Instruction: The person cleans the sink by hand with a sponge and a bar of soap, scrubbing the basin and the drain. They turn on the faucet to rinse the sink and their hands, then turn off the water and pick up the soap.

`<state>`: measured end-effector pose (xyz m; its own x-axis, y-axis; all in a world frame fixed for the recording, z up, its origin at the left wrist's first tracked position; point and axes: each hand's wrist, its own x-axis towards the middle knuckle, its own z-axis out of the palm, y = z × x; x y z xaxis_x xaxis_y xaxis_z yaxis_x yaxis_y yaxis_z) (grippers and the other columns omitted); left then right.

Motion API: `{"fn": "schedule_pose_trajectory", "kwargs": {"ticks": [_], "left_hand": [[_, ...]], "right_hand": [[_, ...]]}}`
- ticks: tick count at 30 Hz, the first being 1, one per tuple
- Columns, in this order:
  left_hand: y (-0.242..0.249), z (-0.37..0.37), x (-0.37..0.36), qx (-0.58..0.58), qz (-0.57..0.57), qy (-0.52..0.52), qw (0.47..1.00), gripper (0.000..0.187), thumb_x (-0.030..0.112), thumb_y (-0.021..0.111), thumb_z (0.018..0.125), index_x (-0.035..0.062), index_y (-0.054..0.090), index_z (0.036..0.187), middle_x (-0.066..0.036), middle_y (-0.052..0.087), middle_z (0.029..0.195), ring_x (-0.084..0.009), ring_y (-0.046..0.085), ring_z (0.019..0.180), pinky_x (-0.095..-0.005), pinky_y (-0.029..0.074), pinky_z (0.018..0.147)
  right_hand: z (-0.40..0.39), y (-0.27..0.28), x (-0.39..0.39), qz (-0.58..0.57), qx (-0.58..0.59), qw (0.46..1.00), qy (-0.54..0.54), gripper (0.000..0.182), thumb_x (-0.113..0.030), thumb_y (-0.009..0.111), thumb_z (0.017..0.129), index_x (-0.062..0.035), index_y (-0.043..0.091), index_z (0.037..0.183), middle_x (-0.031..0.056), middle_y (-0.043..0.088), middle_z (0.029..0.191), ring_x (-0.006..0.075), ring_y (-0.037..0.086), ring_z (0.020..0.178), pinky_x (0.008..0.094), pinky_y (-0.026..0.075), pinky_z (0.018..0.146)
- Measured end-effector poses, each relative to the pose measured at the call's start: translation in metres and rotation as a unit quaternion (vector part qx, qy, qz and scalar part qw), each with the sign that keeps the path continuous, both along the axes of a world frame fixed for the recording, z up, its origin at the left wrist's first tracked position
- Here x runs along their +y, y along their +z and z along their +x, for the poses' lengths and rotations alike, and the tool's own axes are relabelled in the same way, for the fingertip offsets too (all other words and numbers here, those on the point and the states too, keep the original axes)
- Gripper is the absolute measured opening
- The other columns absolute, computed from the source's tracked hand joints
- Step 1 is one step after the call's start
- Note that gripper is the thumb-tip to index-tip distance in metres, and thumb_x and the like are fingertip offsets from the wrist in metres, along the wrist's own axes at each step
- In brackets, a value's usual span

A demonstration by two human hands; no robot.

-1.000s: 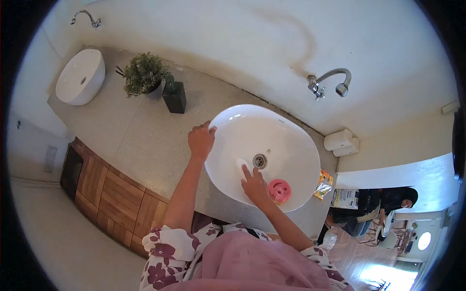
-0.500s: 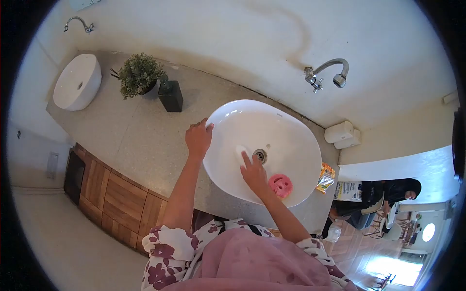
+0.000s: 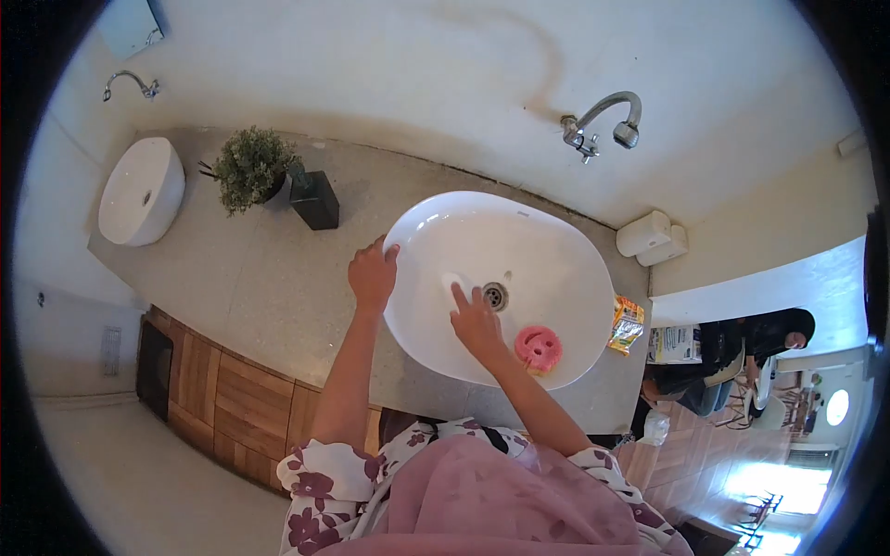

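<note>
A white oval basin [image 3: 556,250] sits on the grey counter, with a metal drain [image 3: 495,296] in its middle. My left hand [image 3: 373,275] rests on the basin's left rim, fingers over the edge, holding nothing visible. Inside the basin, left of the drain, my right hand [image 3: 476,324] has its fingers stretched toward a small white object [image 3: 451,281], which the fingertips seem to touch; its kind is unclear. A pink round sponge with a face cut into it [image 3: 538,348] lies in the basin to the right of my right hand.
A curved tap [image 3: 607,116] juts from the wall above. Left on the counter [image 3: 269,278] are a dark green bottle [image 3: 315,199], a potted plant [image 3: 250,171] and a second basin [image 3: 142,192]. An orange packet [image 3: 626,324] and white containers [image 3: 643,233] stand right. A seated person [image 3: 774,335] is beyond.
The camera view has tilted and shifted slightly. My right hand and the white object under its fingertips have moved a little left in the basin. My left hand stays on the rim.
</note>
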<state>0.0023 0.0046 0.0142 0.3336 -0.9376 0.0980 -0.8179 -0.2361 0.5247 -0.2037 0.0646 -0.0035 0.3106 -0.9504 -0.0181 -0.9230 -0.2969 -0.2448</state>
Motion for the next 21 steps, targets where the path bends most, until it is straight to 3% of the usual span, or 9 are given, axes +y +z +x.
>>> {"fn": "schedule_pose_trajectory", "kwargs": {"ticks": [3, 5, 6, 8, 9, 15, 18, 20, 21], "left_hand": [[-0.006, 0.001, -0.002, 0.005, 0.017, 0.003, 1.0, 0.034, 0.031, 0.062, 0.087, 0.0087, 0.066, 0.111, -0.013, 0.07, 0.095, -0.0321, 0.065, 0.088, -0.0432, 0.051, 0.078], [-0.011, 0.004, -0.003, -0.003, 0.0, -0.006, 1.0, 0.034, 0.032, 0.062, 0.087, 0.0091, 0.066, 0.112, -0.013, 0.069, 0.094, -0.0324, 0.065, 0.087, -0.0437, 0.051, 0.077], [-0.013, 0.004, -0.003, -0.002, 0.003, -0.008, 1.0, 0.034, 0.032, 0.062, 0.087, 0.0091, 0.066, 0.112, -0.013, 0.069, 0.094, -0.0324, 0.065, 0.087, -0.0437, 0.051, 0.077], [-0.014, 0.004, -0.004, 0.022, 0.0, -0.005, 1.0, 0.033, 0.032, 0.062, 0.087, 0.0101, 0.066, 0.112, -0.013, 0.069, 0.094, -0.0324, 0.065, 0.086, -0.044, 0.051, 0.077], [-0.012, 0.003, -0.004, 0.021, -0.002, -0.006, 1.0, 0.033, 0.032, 0.062, 0.087, 0.0101, 0.066, 0.112, -0.013, 0.069, 0.094, -0.0324, 0.065, 0.086, -0.044, 0.051, 0.077], [-0.007, 0.002, -0.003, 0.016, 0.026, 0.011, 0.999, 0.033, 0.031, 0.062, 0.087, 0.0114, 0.066, 0.113, -0.014, 0.069, 0.093, -0.0326, 0.065, 0.087, -0.0442, 0.051, 0.077], [-0.012, 0.003, -0.002, 0.029, 0.007, -0.004, 1.0, 0.033, 0.032, 0.061, 0.087, 0.0113, 0.066, 0.113, -0.015, 0.069, 0.094, -0.033, 0.065, 0.087, -0.0449, 0.051, 0.077], [-0.013, 0.004, -0.004, 0.026, -0.004, -0.011, 1.0, 0.033, 0.031, 0.061, 0.088, 0.0107, 0.066, 0.113, -0.014, 0.069, 0.095, -0.0332, 0.065, 0.088, -0.0447, 0.051, 0.078], [-0.009, 0.002, -0.004, 0.024, -0.007, -0.011, 1.0, 0.033, 0.031, 0.061, 0.088, 0.0107, 0.066, 0.113, -0.014, 0.069, 0.095, -0.0332, 0.065, 0.088, -0.0447, 0.051, 0.078]], "right_hand": [[-0.011, 0.0, 0.032, -0.028, 0.014, 0.999, 0.028, 0.059, -0.016, 0.06, 0.081, -0.01, 0.041, 0.136, 0.0232, 0.049, 0.111, 0.038, 0.058, 0.094, 0.0429, 0.058, 0.068], [-0.013, 0.012, 0.047, 0.09, 0.023, 0.996, 0.002, 0.058, -0.02, 0.061, 0.082, -0.0134, 0.043, 0.137, 0.0233, 0.05, 0.11, 0.0395, 0.058, 0.097, 0.0462, 0.055, 0.075], [-0.013, 0.008, 0.043, 0.093, 0.024, 0.995, 0.0, 0.058, -0.02, 0.061, 0.082, -0.0134, 0.043, 0.137, 0.0233, 0.05, 0.11, 0.0395, 0.058, 0.097, 0.0462, 0.055, 0.075], [-0.009, -0.005, 0.019, -0.028, -0.022, 0.999, 0.02, 0.059, -0.016, 0.059, 0.081, -0.0094, 0.041, 0.137, 0.0243, 0.048, 0.113, 0.0391, 0.058, 0.095, 0.0436, 0.057, 0.073], [-0.005, -0.006, 0.008, -0.031, -0.023, 0.999, 0.019, 0.059, -0.016, 0.059, 0.081, -0.0094, 0.041, 0.137, 0.0243, 0.048, 0.113, 0.0391, 0.058, 0.095, 0.0436, 0.057, 0.073], [-0.01, 0.006, 0.036, 0.021, -0.016, 0.999, 0.017, 0.058, -0.018, 0.06, 0.082, -0.0101, 0.041, 0.137, 0.0244, 0.048, 0.114, 0.0393, 0.058, 0.095, 0.0449, 0.056, 0.075], [-0.013, 0.009, 0.048, 0.122, 0.027, 0.992, -0.004, 0.058, -0.018, 0.06, 0.082, -0.0098, 0.042, 0.136, 0.0244, 0.048, 0.114, 0.0396, 0.058, 0.095, 0.0457, 0.055, 0.077], [-0.007, -0.001, 0.022, 0.011, -0.029, 1.0, -0.002, 0.058, -0.019, 0.06, 0.081, -0.0095, 0.042, 0.136, 0.0243, 0.048, 0.114, 0.0395, 0.058, 0.094, 0.0458, 0.055, 0.078], [-0.003, 0.0, 0.009, 0.008, -0.031, 0.999, -0.001, 0.058, -0.019, 0.06, 0.081, -0.0095, 0.042, 0.136, 0.0243, 0.048, 0.114, 0.0395, 0.058, 0.094, 0.0458, 0.055, 0.078]]}}
